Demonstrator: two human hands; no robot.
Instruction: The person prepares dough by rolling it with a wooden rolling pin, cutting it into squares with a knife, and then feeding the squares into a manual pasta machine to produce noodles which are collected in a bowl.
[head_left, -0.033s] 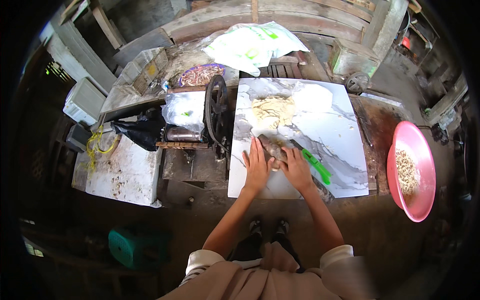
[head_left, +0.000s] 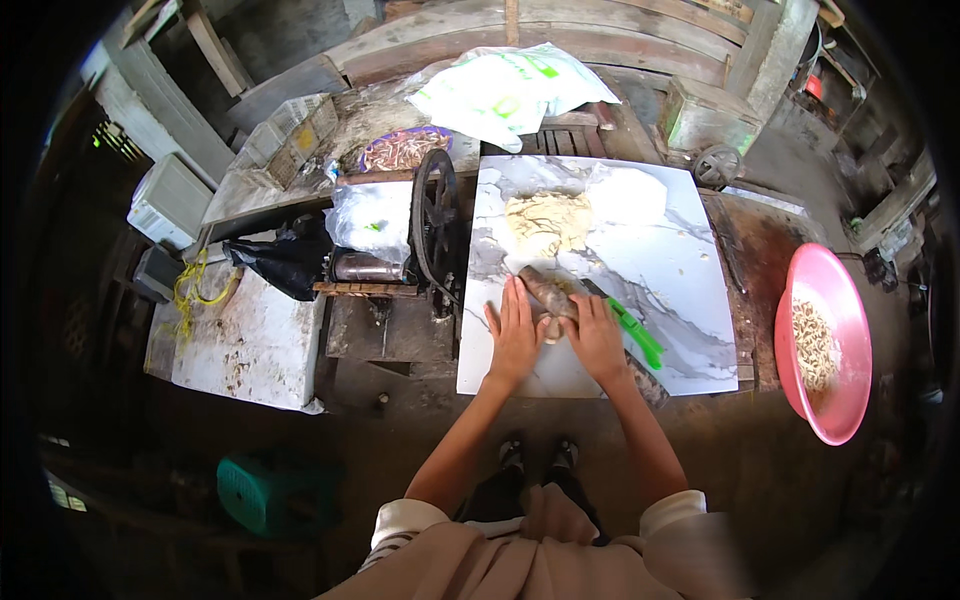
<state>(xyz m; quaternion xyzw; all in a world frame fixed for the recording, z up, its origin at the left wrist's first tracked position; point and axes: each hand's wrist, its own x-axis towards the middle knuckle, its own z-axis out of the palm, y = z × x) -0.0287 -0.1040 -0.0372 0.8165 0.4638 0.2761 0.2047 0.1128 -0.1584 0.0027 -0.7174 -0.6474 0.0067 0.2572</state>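
Note:
My left hand (head_left: 515, 335) and my right hand (head_left: 595, 335) lie palm down, fingers apart, side by side on a white marble-patterned board (head_left: 690, 300). Between them is a brownish roll-shaped piece (head_left: 545, 290) with a pale lump of dough (head_left: 552, 326) at its near end; both hands touch it at their inner edges. A bigger mound of pale dough (head_left: 548, 222) sits farther back on the board. A green-handled knife (head_left: 638, 335) lies just to the right of my right hand.
A hand-crank machine with a black wheel (head_left: 432, 225) stands at the board's left edge, with plastic bags (head_left: 370, 220) beside it. A pink basin (head_left: 825, 345) with pale cut pieces is at the right. A white sack (head_left: 505, 90) lies behind. A teal crate (head_left: 265, 495) is on the floor.

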